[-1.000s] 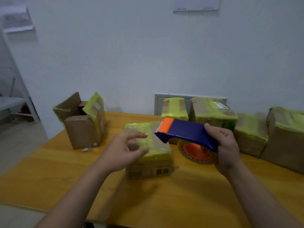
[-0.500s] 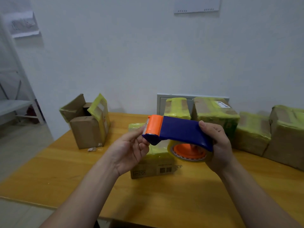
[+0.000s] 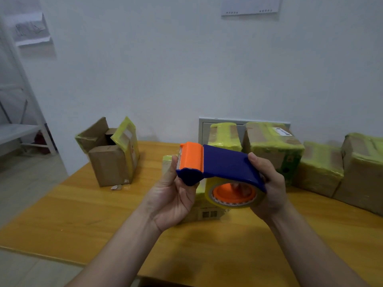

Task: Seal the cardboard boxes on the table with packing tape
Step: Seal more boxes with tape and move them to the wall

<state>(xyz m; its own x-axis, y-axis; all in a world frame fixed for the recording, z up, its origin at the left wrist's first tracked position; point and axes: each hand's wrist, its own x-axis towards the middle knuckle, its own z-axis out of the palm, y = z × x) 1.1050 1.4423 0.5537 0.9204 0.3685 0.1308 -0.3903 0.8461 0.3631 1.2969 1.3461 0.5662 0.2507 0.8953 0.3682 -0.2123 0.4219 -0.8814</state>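
Note:
A blue and orange tape dispenser (image 3: 223,166) with a yellowish tape roll (image 3: 234,193) is held in the air over the table's middle. My right hand (image 3: 269,183) grips its rear end and roll. My left hand (image 3: 174,191) holds its orange front end, thumb against the cutter edge. Right behind and below the hands sits a small taped box (image 3: 207,212), mostly hidden. An open cardboard box (image 3: 109,154) with raised flaps stands at the back left.
Several boxes wrapped in yellow-green tape (image 3: 273,148) line the back right along the white wall. The wooden table (image 3: 83,214) has its front edge near me and its left edge beside a tiled floor. A metal shelf frame (image 3: 18,129) stands far left.
My left hand left the top of the small box and came up to the dispenser's orange front end. The dispenser rose and shifted left, closer to me.

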